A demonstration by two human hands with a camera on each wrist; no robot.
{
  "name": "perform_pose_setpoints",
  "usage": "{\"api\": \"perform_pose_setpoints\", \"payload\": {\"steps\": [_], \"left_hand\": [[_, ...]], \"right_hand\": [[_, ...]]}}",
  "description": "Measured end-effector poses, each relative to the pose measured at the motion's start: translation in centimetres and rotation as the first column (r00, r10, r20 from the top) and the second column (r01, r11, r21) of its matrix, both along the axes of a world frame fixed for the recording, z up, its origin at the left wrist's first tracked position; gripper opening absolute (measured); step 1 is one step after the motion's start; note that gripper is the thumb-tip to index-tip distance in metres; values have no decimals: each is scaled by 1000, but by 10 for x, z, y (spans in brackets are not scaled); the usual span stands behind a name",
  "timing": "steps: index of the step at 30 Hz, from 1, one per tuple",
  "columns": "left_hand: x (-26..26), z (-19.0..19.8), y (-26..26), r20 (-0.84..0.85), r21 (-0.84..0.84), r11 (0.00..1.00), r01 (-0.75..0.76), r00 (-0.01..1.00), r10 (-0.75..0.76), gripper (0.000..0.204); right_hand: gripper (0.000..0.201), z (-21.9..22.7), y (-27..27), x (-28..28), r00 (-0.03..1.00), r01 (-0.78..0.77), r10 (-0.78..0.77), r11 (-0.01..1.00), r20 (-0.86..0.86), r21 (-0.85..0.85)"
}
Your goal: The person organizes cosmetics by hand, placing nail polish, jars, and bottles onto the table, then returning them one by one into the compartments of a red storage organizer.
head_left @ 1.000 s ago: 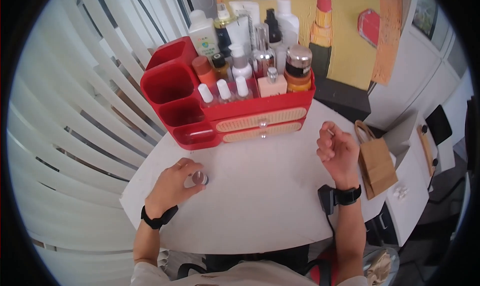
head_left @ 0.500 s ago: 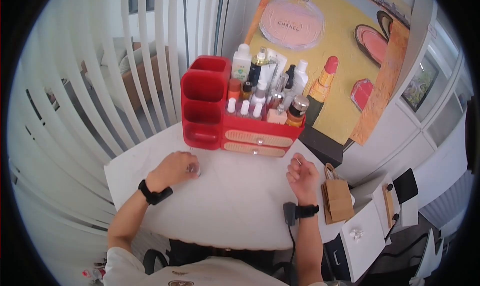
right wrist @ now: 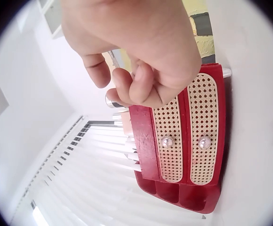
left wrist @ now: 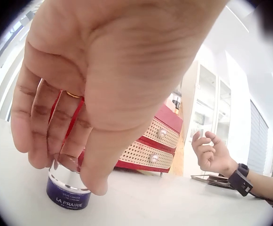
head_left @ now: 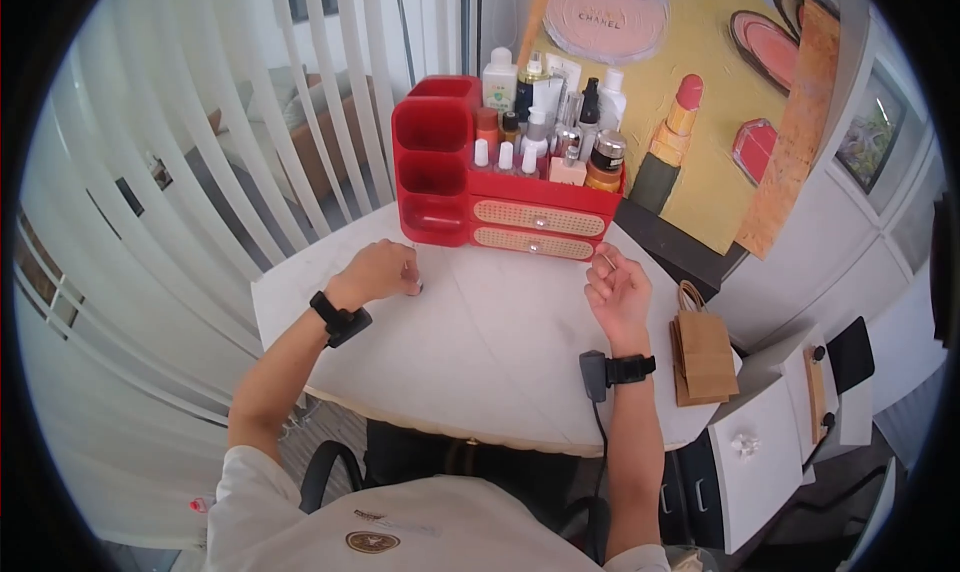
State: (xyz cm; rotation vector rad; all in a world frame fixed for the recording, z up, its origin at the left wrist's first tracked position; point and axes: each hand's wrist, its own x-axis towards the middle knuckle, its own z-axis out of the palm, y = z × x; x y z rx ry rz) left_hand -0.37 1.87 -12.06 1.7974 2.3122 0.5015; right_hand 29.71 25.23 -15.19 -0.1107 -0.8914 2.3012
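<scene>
My left hand (head_left: pixel 378 272) is low over the left part of the table, palm down. Its thumb and fingers hold the silver lid of a small dark-blue cream jar (left wrist: pixel 67 195), which stands upright on the white tabletop and carries a white "La Prairie" label. From the head view the hand covers most of that jar. My right hand (head_left: pixel 618 292) is raised at the right front of the red organizer (head_left: pixel 432 234), its fingers curled. Thumb and forefinger pinch a thin, silvery piece (right wrist: pixel 113 57), mostly hidden by the hand; I cannot tell its kind.
The organizer, with two woven-front drawers (head_left: pixel 545 217), holds several bottles, tubes and jars at the table's back. A brown paper bag (head_left: pixel 703 357) stands at the right edge. Behind leans a painting (head_left: pixel 690 162); slatted blinds (head_left: pixel 200 172) line the left. A cable hangs from the right wrist.
The head view has shifted. My left hand has closed in over the jar, which showed between thumb and fingers before. The right hand stays raised with its pinch.
</scene>
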Motion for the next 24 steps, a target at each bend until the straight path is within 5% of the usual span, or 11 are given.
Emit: {"api": "perform_pose_setpoints", "payload": {"steps": [9, 10, 24], "left_hand": [[-55, -1, -16, -155, -66, 973, -221, 966, 209, 23], [-55, 6, -18, -70, -105, 968, -230, 972, 223, 26], [-42, 24, -24, -83, -295, 946, -136, 990, 116, 29]], "right_hand": [[28, 0, 4, 5, 997, 8, -12, 998, -71, -57], [28, -1, 5, 4, 996, 0, -6, 998, -84, -67], [28, 5, 1, 6, 997, 20, -27, 994, -71, -104]]}}
